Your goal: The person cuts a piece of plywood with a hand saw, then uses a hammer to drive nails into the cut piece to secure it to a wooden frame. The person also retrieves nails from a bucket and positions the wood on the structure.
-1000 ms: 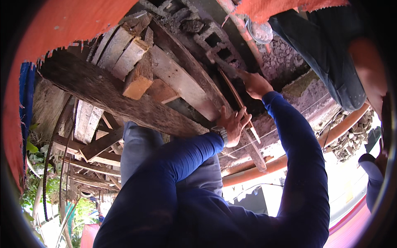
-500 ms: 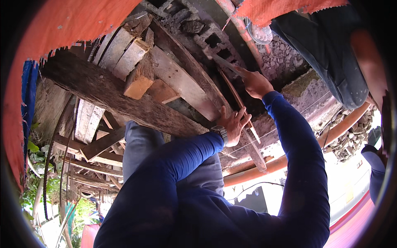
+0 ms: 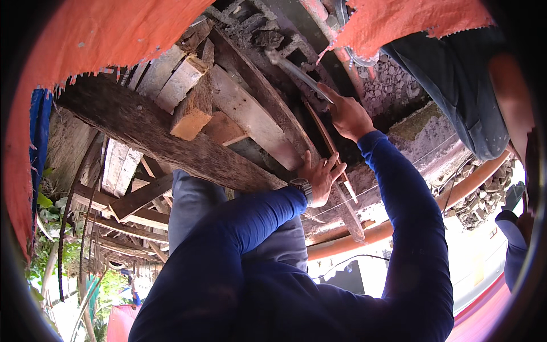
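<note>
My right hand [image 3: 348, 115] is closed round the handle of a hammer [image 3: 303, 77], whose head points away from me, over the grey concrete blocks. My left hand [image 3: 320, 176], with a watch at its wrist, presses on a long wooden board [image 3: 259, 85] with its fingers spread. A thin reddish wood strip [image 3: 322, 128] runs beside that board, and the fingertips of my left hand reach over it. The underside of the left palm is hidden.
A thick weathered beam [image 3: 137, 122] crosses in front of my legs, with short timber blocks [image 3: 194, 117] on it. Hollow concrete blocks [image 3: 293, 48] lie at the far side. Orange sheeting [image 3: 108, 40] hangs above. A person in dark trousers [image 3: 450, 85] is at the right.
The hammer head has moved up and away to the left. My right hand has shifted slightly left with it, while my left hand stays on the board.
</note>
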Available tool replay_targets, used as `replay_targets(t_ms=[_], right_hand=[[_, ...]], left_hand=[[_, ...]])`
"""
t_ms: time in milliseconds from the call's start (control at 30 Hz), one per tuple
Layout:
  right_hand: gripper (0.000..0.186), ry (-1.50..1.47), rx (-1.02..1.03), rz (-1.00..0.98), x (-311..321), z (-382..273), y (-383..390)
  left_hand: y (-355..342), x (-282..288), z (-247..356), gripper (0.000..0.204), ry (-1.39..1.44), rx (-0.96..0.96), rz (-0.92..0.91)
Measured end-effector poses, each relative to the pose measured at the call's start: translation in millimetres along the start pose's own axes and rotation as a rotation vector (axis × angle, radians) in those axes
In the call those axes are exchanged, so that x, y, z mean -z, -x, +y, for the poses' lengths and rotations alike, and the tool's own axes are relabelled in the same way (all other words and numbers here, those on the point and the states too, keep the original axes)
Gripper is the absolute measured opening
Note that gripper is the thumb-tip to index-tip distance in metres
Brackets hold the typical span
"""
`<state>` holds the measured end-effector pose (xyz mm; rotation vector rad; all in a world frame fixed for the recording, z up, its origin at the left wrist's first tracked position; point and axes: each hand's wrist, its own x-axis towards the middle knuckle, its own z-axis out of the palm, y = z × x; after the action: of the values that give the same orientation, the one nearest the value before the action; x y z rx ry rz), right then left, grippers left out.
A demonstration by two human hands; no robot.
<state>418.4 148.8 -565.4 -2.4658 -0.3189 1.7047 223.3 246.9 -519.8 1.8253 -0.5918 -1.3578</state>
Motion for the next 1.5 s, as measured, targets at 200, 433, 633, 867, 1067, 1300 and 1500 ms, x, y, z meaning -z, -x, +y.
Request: replay_targets(t_ms=[200,433,633,867,1067,1300,1500], right_hand=[[0.074,0.226,-0.097,-0.215,-34,58,21],[0.064,-0.055,-0.06,0.022,-32,35,61],[0.062,-0.418,-0.221,0.2,-10,-44,159],[0.059,-0.851,-0.211,0.432,-66,-81,298],[0.046,-1.199,-0.129,0.712,-164,-110,395],[0.043,-1.53,-0.125,0.888,-275,-160,450],[0.04,-1.723,-0.226,0.937,-348,-203,457]], left_hand=[[10,3,7,0.111,-0.023,-0.009,-0.02],[5,8,5,0.114,-0.019,0.017,0.012],[3,-5,11,0.108,-0.2,0.033,-0.026],[-15,-22,-29,0.117,-0.108,-0.376,0.23],[-17,16,-9,0.082,-0.281,-0.24,0.112],[-63,38,52,0.046,-0.243,-0.247,-0.122],[-77,24,59,0.051,-0.45,-0.235,-0.263]])
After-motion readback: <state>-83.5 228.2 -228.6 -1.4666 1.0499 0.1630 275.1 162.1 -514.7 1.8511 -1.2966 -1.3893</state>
